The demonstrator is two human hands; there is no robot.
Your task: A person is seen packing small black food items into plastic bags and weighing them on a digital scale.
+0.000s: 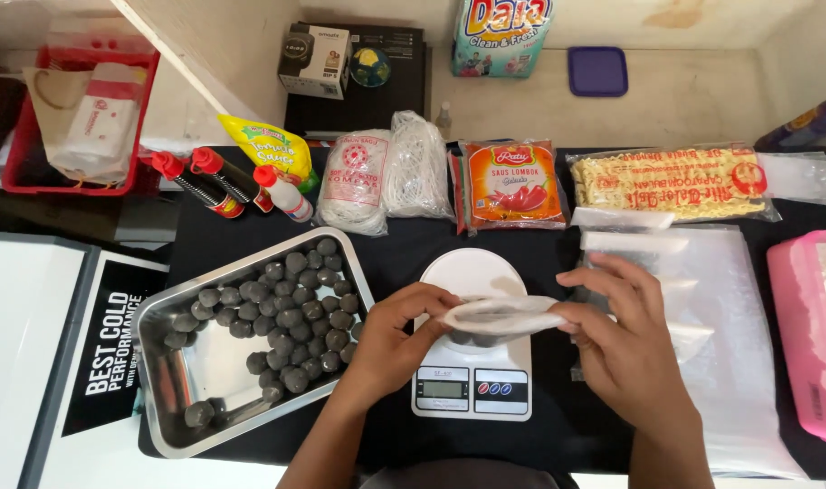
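Several grey meatballs [286, 317] fill the steel tray [159, 426] beside the white scale [472, 385], over which a small clear bag [501, 316] should probably be held mouth-wide and steady, left hand [396, 340] and right hand [616, 340] both pinched shut on its rim, wrists bent inward.

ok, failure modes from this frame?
1. The small clear bag is held open over the white scale by the left hand and right hand; if either grip slips, the dark balls inside could spill.
2. The steel tray of dark balls sits close to the left forearm; a bump might shift it.
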